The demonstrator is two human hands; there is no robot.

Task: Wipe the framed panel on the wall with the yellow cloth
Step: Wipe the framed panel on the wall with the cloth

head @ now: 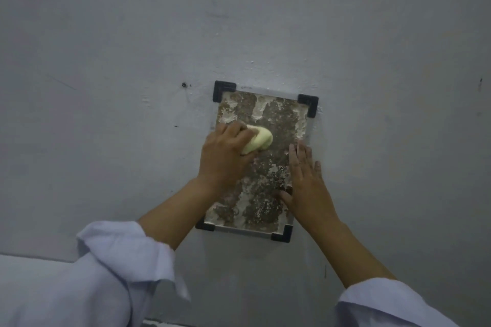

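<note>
framed panel (268, 156) on grey wall (132, 61), hands over it, screw (183, 84) beside

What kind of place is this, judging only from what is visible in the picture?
Probably an indoor room, but its type cannot be told. The view shows only a plain grey painted wall with a small screw hole, and the framed panel with black corner brackets, its surface badly flaked and stained.

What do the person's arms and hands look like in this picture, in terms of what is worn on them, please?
Both arms wear loose, pale lavender-white sleeves of a light fabric, pushed up so the forearms are bare. The left sleeve bunches in soft folds with a crumpled cuff; the right sleeve ends in a smoother rounded cuff. The left hand and right hand are bare: no gloves, rings, watch or bracelet show.
</note>
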